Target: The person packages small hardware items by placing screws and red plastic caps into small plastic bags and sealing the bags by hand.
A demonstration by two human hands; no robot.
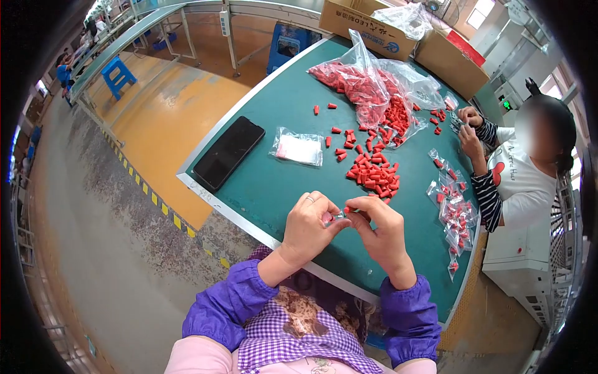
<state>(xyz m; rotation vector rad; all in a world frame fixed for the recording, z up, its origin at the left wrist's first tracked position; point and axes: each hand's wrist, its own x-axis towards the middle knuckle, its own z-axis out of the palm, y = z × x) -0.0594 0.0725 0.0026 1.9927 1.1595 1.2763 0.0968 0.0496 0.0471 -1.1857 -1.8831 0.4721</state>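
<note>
Near the table's front edge, my left hand (pixel 308 228) pinches a small clear plastic bag (pixel 339 215), mostly hidden by the fingers. Close beside it, my right hand (pixel 381 232) holds a small red cap (pixel 348 210) between thumb and forefinger, at the bag's edge. Just beyond my hands lies a loose pile of red caps (pixel 375 176). A stack of flat clear bags (pixel 298 148) rests to the left of that pile. Over on the right, several small filled bags (pixel 458 221) with red pieces inside lie in a heap.
A black phone (pixel 229 153) lies at the green table's (pixel 283 196) left edge. Farther back, a large plastic bag (pixel 358 81) spills red caps. Cardboard boxes (pixel 369 29) stand behind it. Across the right side, a co-worker (pixel 520 162) handles small pieces with both hands.
</note>
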